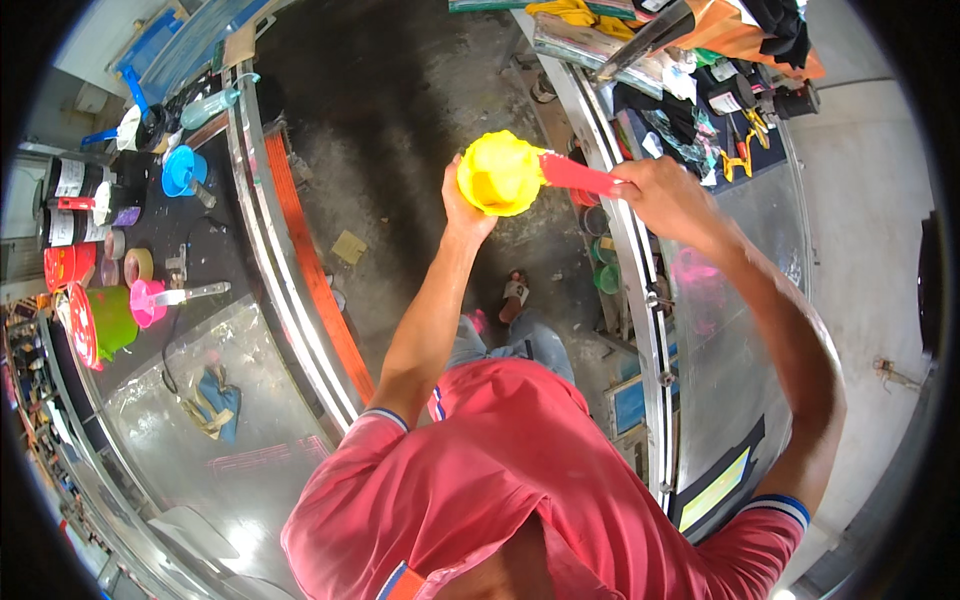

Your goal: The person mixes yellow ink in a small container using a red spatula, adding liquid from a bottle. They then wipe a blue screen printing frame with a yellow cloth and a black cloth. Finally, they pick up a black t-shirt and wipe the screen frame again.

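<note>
My left hand (468,208) is wrapped round the side of a round tub (500,172) held out in front of me above the floor. Bright yellow, thick paste-like stuff covers what shows of the tub, with a darker hollow in it. My right hand (668,195) grips one end of a flat red spatula (580,177). The spatula's other end reaches the tub's right edge and is smeared yellow there; its very tip cannot be made out. Both hands are closed.
On the left bench stand a blue cup (182,172), a pink cup (148,303), a green tub (112,325) and several dark jars; a crumpled cloth (213,403) lies nearer. The right bench (740,300) holds clamps (738,160) and jars at its far end.
</note>
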### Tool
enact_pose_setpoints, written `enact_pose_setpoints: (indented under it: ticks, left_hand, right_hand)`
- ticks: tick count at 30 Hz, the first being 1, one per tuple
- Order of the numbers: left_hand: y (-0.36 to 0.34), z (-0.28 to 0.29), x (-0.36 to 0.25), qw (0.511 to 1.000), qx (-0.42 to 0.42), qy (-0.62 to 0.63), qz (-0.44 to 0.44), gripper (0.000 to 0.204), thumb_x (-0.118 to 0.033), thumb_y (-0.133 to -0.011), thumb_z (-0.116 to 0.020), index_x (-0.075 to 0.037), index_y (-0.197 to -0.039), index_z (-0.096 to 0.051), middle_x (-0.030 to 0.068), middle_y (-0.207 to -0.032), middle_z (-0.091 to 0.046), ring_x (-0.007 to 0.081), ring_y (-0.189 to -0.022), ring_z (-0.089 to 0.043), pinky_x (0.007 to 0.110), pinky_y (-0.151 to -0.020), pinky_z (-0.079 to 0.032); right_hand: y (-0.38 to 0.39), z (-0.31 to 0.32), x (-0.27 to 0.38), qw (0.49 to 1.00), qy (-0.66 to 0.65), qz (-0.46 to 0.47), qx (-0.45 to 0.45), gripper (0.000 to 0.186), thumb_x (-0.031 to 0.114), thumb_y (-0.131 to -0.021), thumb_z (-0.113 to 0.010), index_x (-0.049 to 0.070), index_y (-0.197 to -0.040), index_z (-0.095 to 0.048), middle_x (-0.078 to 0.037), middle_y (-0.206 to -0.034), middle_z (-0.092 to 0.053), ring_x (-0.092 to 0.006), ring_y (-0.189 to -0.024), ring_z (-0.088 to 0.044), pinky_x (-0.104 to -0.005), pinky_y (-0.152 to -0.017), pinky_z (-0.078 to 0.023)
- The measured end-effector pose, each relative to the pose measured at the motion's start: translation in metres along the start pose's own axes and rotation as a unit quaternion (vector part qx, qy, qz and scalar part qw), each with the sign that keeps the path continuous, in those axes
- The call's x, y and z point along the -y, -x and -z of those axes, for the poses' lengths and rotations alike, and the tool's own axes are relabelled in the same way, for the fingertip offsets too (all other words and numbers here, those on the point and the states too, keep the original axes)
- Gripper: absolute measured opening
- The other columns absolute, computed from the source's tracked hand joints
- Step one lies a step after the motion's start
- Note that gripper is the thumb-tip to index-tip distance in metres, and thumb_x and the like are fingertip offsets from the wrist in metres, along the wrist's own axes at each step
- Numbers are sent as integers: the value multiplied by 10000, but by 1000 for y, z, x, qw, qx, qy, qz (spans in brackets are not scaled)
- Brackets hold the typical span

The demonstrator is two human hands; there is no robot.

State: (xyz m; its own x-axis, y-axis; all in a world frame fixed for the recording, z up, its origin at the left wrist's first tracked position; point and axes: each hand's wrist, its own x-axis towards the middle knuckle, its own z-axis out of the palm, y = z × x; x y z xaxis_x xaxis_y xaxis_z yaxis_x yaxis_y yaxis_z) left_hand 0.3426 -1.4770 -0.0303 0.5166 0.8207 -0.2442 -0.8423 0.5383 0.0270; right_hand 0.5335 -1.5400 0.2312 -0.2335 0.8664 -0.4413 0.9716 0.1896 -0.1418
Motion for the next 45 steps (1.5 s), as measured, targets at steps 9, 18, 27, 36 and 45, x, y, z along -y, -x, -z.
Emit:
enact_pose_setpoints:
  ticks: [9,18,27,36,45]
  left_hand:
    - [-6,-12,-9,997,54,-28,51,547,-453,-1010,-392,-44,-1305,-603,140,-1286,-658,316,-1203,-624,492,-1066,-488]
    - [-3,1,-8,999,-15,-37,-5,557,-460,-1030,-376,-4,-1212,-640,140,-1167,-707,281,-1091,-671,422,-996,-509]
    - [4,3,-29,999,-4,-43,24,580,-473,-1014,-401,11,-1225,-640,160,-1204,-703,318,-1119,-664,455,-997,-513]
    - [0,13,-40,998,-41,-45,-31,547,-437,-1011,-398,10,-1204,-645,154,-1182,-707,318,-1097,-669,455,-995,-514]
    - [12,13,-56,999,-40,-12,-28,545,-445,-1001,-426,-1,-1233,-639,155,-1207,-702,327,-1110,-669,465,-1004,-512]
  right_hand:
    - [-30,51,40,899,372,183,-139,103,137,-856,-652,64,-875,-722,-118,-928,-683,-321,-877,-722,-459,-742,-577]
    - [-15,12,34,901,-332,-236,152,378,312,-1003,-572,-26,-866,-667,-39,-595,-562,-148,-501,-558,-334,-481,-468]
    - [-26,-20,31,988,-31,-147,-24,295,205,-951,-556,-50,-931,-703,-304,-805,-686,-416,-763,-727,-496,-701,-592]
    - [-34,-49,47,998,29,-51,-15,309,230,-976,-562,-40,-903,-692,-258,-816,-690,-419,-806,-705,-520,-755,-553]
    - [-35,-24,83,999,36,-15,36,310,263,-971,-578,-15,-890,-687,-239,-825,-693,-417,-835,-705,-519,-753,-557]
